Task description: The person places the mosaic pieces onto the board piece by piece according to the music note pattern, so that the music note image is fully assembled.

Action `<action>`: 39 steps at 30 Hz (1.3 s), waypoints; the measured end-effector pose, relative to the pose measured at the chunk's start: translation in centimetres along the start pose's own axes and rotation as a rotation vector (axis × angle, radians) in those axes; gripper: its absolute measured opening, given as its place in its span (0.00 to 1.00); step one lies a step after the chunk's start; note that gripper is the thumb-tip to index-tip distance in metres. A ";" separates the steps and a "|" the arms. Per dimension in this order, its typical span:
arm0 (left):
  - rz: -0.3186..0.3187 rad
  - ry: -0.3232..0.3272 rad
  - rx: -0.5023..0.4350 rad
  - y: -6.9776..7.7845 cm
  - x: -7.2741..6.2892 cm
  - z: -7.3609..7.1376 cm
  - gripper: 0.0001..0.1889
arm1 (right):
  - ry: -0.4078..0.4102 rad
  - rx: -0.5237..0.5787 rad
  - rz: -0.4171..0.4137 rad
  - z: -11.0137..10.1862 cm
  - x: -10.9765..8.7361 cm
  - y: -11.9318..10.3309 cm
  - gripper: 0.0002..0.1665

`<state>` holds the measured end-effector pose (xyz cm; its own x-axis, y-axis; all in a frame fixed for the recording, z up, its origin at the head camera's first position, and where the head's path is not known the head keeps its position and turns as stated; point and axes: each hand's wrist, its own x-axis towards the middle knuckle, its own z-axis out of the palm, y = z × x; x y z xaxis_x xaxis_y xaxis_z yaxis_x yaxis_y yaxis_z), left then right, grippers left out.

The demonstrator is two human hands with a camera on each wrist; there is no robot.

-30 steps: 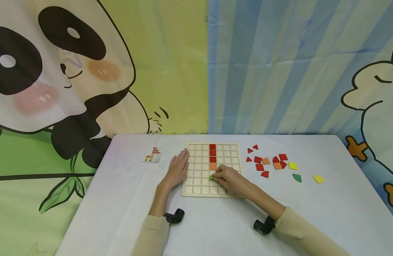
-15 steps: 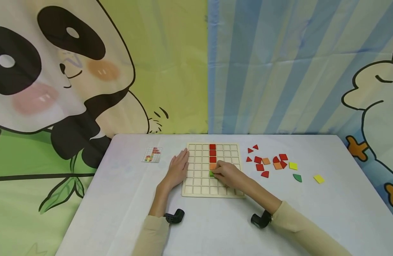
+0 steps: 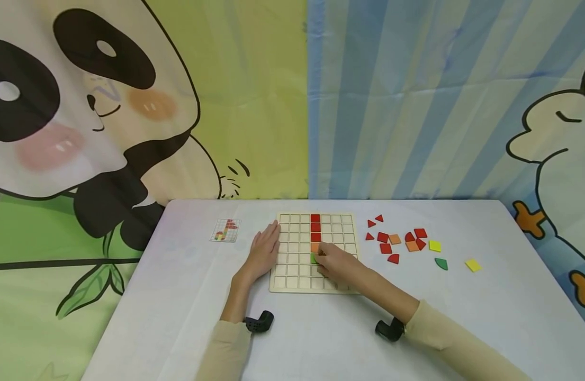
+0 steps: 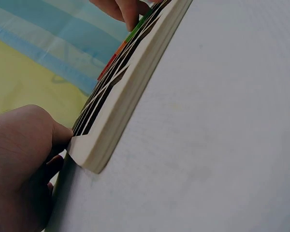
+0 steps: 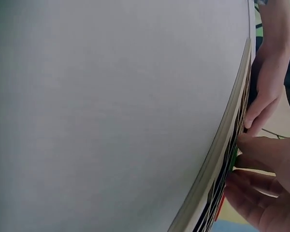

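Observation:
A wooden grid board (image 3: 292, 283) lies on the table. Down one column run three red square tiles (image 3: 315, 227), then an orange square tile (image 3: 315, 247), then a green tile (image 3: 313, 258). My right hand (image 3: 342, 264) bends over the board, fingertips and thumb at the green tile, covering its right part. In the right wrist view, thumb and fingers come together around the green tile (image 5: 233, 160). My left hand (image 3: 263, 250) lies with straight fingers along the board's left edge, touching it; the left wrist view shows the thumb side at the board's corner.
Right of the board lie loose tiles: several red tiles (image 3: 385, 248), orange squares (image 3: 394, 239), yellow squares (image 3: 473, 265) and a green quarter-round tile (image 3: 441, 263). A small pattern card (image 3: 225, 230) sits to the left. Printed curtains (image 3: 254, 106) hang behind the table.
The green tile, tilted in my right fingers before, now lies in the cell below the orange one. My right fingers have shifted slightly and uncover more orange. The left hand stays still.

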<state>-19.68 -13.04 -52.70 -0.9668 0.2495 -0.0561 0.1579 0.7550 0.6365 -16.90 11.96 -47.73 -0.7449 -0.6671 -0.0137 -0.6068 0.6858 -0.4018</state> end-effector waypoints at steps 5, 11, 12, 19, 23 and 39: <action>-0.011 -0.010 -0.001 -0.1 0.0 0.1 0.29 | 0.056 -0.178 -0.060 -0.6 -2.4 -0.2 0.29; 0.010 0.003 0.000 0.0 0.0 0.0 0.29 | 0.146 -0.256 0.046 -3.5 -6.3 2.6 0.34; 0.014 0.006 -0.002 0.0 0.0 -0.1 0.29 | 0.159 -0.267 0.077 -4.0 -7.0 3.5 0.33; 0.004 0.000 0.018 -0.1 0.0 -0.1 0.29 | 0.148 -0.253 0.319 -5.5 -11.2 10.0 0.25; 0.009 -0.002 0.010 -0.1 0.1 -0.1 0.29 | 0.141 -0.248 0.343 -5.2 -12.7 11.9 0.25; 0.007 -0.007 0.020 -0.2 0.0 0.0 0.29 | 0.204 -0.202 0.330 -4.5 -12.6 12.3 0.18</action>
<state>-19.74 -13.15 -52.84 -0.9642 0.2591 -0.0573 0.1687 0.7652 0.6213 -16.24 30.10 -48.35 -0.9353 -0.3450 0.0782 -0.3537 0.9094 -0.2187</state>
